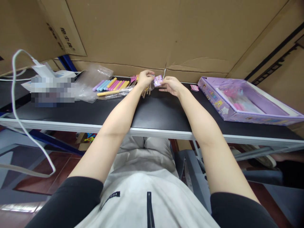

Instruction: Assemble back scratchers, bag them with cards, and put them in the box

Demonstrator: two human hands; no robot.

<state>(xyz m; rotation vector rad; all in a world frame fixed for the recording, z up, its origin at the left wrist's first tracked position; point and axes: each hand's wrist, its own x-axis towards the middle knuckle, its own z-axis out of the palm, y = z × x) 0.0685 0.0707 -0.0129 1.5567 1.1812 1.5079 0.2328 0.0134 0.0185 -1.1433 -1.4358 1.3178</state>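
Both arms reach across a black table [156, 110] toward its far edge. My left hand [145, 78] and my right hand [173, 85] pinch a small purple-and-white item [158, 80] between them, fingers curled on it from each side. What the item is I cannot make out. Just under my left hand lie several thin brown sticks [146, 92]. A small pink comb [133, 78] lies to the left of that hand.
Pastel pens [111, 85] and clear plastic bags [91, 83] lie at the left. An open purple toy box [247, 100] sits at the right, with a small pink card [194, 87] beside it. Cardboard sheets [166, 34] stand behind the table. A white cable [16, 104] hangs at left.
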